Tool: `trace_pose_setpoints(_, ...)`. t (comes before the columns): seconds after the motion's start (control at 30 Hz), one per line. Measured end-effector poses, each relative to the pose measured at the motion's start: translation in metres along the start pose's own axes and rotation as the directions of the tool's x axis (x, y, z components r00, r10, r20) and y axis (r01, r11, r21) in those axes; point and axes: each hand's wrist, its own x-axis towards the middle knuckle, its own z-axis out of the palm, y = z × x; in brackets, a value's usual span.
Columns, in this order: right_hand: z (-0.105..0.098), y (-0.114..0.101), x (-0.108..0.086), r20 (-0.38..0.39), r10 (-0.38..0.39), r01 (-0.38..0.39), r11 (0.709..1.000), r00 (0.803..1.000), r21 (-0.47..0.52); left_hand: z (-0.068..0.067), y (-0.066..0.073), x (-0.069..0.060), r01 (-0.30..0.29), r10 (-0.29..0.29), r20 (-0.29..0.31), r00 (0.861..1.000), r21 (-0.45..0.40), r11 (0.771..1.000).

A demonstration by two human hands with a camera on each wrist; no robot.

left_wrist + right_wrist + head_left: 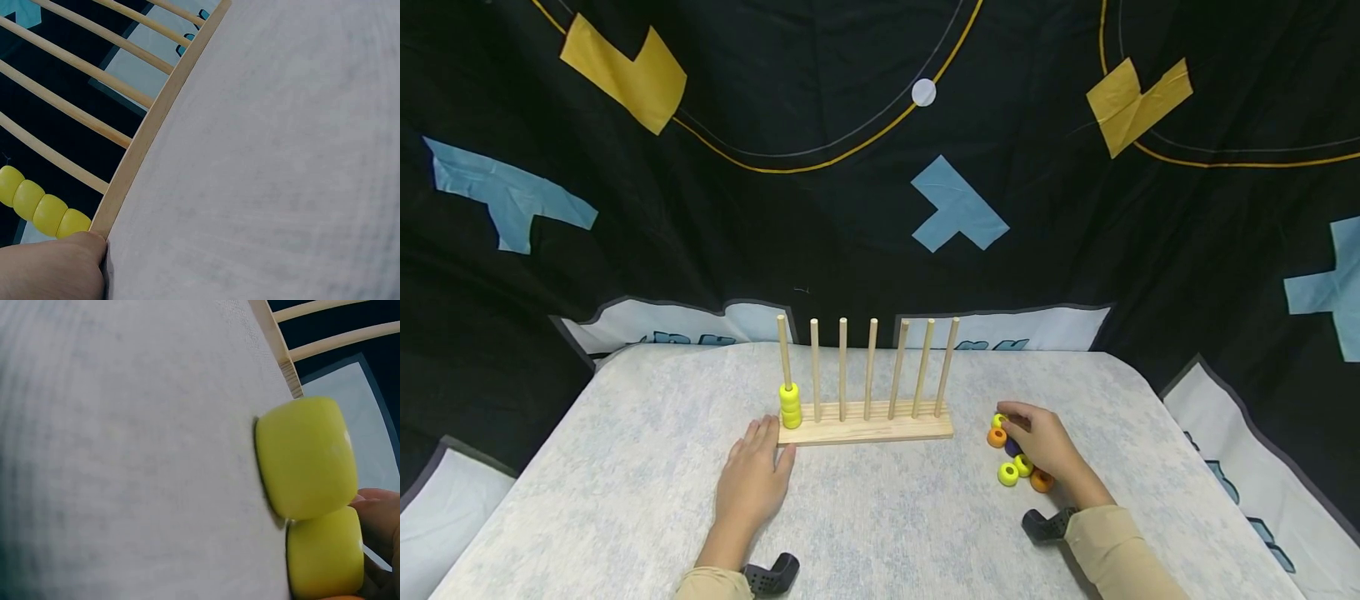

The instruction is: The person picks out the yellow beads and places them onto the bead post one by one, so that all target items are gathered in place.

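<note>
A wooden peg rack (867, 430) stands on the table, with several upright pegs. Yellow beads (790, 407) are stacked on its leftmost peg. My left hand (752, 483) touches the left end of the base, fingers fairly straight beside it and thumb at the front corner; the left wrist view shows the thumb (56, 262) against that corner. Right of the rack, my right hand (1043, 442) pinches a yellow bead (999, 421) between thumb and fingers. Beneath and beside it lie an orange bead (997, 437), a purple bead (1012, 447) partly hidden, and yellow beads (306, 459).
Another orange bead (1041, 481) lies under the right wrist, near a loose yellow bead (1008, 474). A pale cloth covers the table (895, 525). Behind it hangs a dark curtain (820, 242) with blue and gold shapes.
</note>
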Motion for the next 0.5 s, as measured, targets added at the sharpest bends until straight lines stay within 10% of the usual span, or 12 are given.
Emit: trace_pose_setpoints(0.5,-0.0029,-0.0016,0.0077,0.042,0.004,0.0,0.995,0.999,-0.096,-0.0029,0.0023,0.0003,0.012,-0.012,0.027,1.0,0.001,1.0)
